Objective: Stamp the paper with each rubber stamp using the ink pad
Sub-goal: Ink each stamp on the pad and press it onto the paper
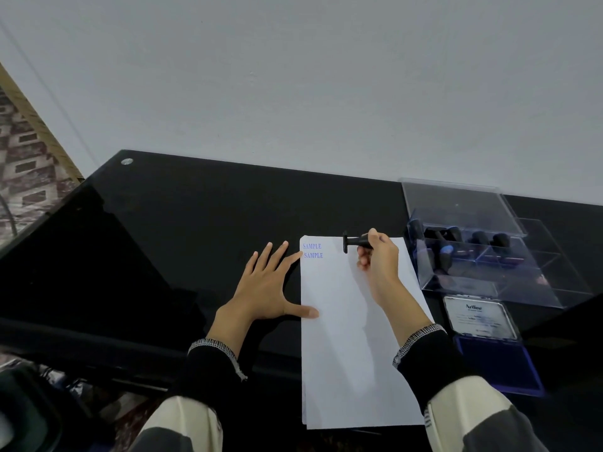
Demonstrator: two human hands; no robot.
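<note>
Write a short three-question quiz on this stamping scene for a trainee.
1. True or false: the left hand grips the rubber stamp.
2. Which word is printed twice on the paper?
3. The open ink pad lies: A) left of the paper, B) right of the paper, nearer than the clear stamp box, C) on the paper.

Key: 1 false, the right hand holds it; 2 SAMPLE; 3 B.

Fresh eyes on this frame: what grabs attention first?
The white paper stands out on the black table, with two blue SAMPLE imprints at its top left corner. Above its top edge the right hand holds a black rubber stamp turned sideways, while the left hand lies flat at the paper's left edge. To the right sit a clear box of stamps and the open blue ink pad.
</note>
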